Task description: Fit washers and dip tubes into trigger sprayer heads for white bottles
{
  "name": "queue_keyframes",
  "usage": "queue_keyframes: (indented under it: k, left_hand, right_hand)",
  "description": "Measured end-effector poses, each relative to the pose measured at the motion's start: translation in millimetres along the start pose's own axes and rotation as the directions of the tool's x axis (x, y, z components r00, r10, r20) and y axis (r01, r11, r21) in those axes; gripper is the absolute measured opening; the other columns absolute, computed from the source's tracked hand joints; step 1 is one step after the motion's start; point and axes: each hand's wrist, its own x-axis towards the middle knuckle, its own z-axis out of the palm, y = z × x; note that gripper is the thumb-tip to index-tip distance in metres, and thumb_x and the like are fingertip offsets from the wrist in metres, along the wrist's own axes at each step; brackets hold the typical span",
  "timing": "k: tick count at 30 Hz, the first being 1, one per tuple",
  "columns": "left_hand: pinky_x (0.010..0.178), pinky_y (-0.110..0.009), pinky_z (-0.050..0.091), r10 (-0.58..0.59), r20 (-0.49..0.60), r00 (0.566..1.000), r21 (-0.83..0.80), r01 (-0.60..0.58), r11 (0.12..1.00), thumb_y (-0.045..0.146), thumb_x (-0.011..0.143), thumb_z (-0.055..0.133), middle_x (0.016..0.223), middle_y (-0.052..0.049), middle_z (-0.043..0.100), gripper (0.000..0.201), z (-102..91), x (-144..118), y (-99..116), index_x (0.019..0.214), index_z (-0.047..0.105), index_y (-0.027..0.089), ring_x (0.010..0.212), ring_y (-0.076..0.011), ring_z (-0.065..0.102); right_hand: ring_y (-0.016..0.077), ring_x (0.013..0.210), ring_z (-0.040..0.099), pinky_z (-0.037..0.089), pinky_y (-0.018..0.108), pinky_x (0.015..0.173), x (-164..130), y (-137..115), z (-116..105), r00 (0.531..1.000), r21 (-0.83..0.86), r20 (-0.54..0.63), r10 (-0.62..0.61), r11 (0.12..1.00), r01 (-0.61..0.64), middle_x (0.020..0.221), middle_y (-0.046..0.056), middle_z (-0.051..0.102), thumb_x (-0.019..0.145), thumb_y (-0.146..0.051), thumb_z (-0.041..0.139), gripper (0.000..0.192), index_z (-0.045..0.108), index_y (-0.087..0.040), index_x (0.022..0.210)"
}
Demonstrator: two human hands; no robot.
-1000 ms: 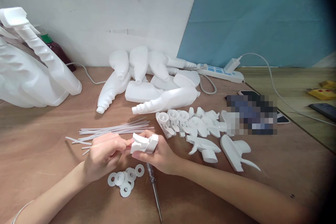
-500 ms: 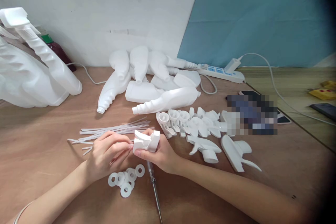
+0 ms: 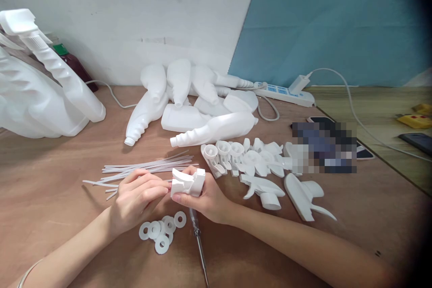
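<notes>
The trigger sprayer head [image 3: 187, 182] is white moulded plastic, smooth with a soft sheen. The washers [image 3: 162, 230] are thin white discs, matt (plastic or rubber, hard to tell). The dip tubes [image 3: 148, 166] are pale, translucent plastic, slightly glossy. The bottles [image 3: 202, 114] are milky white plastic, satin rather than shiny, with ribbed necks. The screwdriver [image 3: 199, 240] has a bright metal shaft and a clear plastic handle. The table [image 3: 67, 175] is brown wood board, matt and faintly grained. The power strip [image 3: 283, 93] is glossy white plastic.
</notes>
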Motion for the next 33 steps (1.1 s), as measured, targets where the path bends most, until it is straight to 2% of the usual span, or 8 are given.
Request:
queue_keyframes:
  k: [5, 11, 18, 25, 33]
  left_hand:
    - [0.059, -0.027, 0.044, -0.013, -0.009, 1.0, 0.016, 0.013, 1.0, 0.001, 0.076, 0.056, 0.067, -0.001, 0.068, 0.018, 0.7, 0.6, -0.2, 0.088, 0.051, 0.014, 0.059, -0.0116, 0.063]
    - [0.062, -0.027, 0.044, -0.12, -0.021, 0.993, -0.051, 0.119, 0.992, -0.004, 0.073, 0.055, 0.071, -0.001, 0.068, 0.022, 0.5, -2.9, 0.9, 0.082, 0.05, 0.014, 0.061, -0.0099, 0.062]
    - [0.064, -0.028, 0.041, -0.125, -0.023, 0.992, -0.074, 0.123, 0.99, -0.006, 0.072, 0.053, 0.074, -0.001, 0.067, 0.022, 1.3, -6.5, 1.7, 0.078, 0.047, 0.014, 0.064, -0.0103, 0.061]
    - [0.061, -0.029, 0.039, -0.129, 0.079, 0.988, -0.038, 0.133, 0.99, -0.002, 0.076, 0.054, 0.071, -0.003, 0.062, 0.023, 3.0, -9.9, -2.0, 0.093, 0.053, 0.014, 0.063, -0.0123, 0.054]
    - [0.059, -0.029, 0.036, -0.125, 0.153, 0.98, 0.063, 0.117, 0.991, 0.005, 0.075, 0.059, 0.073, -0.004, 0.06, 0.019, 3.1, -9.6, -4.4, 0.091, 0.054, 0.016, 0.065, -0.0149, 0.048]
  right_hand:
    - [0.0093, 0.061, 0.043, 0.035, 0.024, 0.057, -0.9, 1.4, 0.2, 1.0, 0.0, 0.005, 0.01, 1.0, -0.01, 0.068, -0.003, 0.049, 0.071, -0.032, 0.068, 0.027, 0.048, -0.017, 0.082]
    - [0.0085, 0.059, 0.041, 0.033, 0.023, 0.055, -0.7, 1.9, 0.8, 1.0, 0.032, 0.02, -0.001, 0.999, 0.001, 0.067, -0.003, 0.047, 0.071, -0.03, 0.068, 0.026, 0.047, -0.017, 0.08]
    - [0.0087, 0.059, 0.04, 0.032, 0.024, 0.055, -0.3, 0.5, 1.2, 0.999, 0.065, 0.03, 0.013, 0.998, -0.015, 0.067, -0.003, 0.048, 0.07, -0.029, 0.068, 0.028, 0.046, -0.016, 0.08]
    - [0.0094, 0.063, 0.044, 0.035, 0.024, 0.059, 0.5, 0.9, 0.7, 1.0, 0.037, 0.004, -0.015, 0.999, 0.015, 0.071, -0.002, 0.049, 0.071, -0.032, 0.067, 0.027, 0.048, -0.016, 0.08]
    - [0.0087, 0.061, 0.041, 0.035, 0.024, 0.058, 1.1, -1.6, 0.1, 0.999, 0.01, -0.019, -0.039, 0.999, 0.039, 0.069, -0.004, 0.045, 0.07, -0.03, 0.068, 0.026, 0.047, -0.017, 0.077]
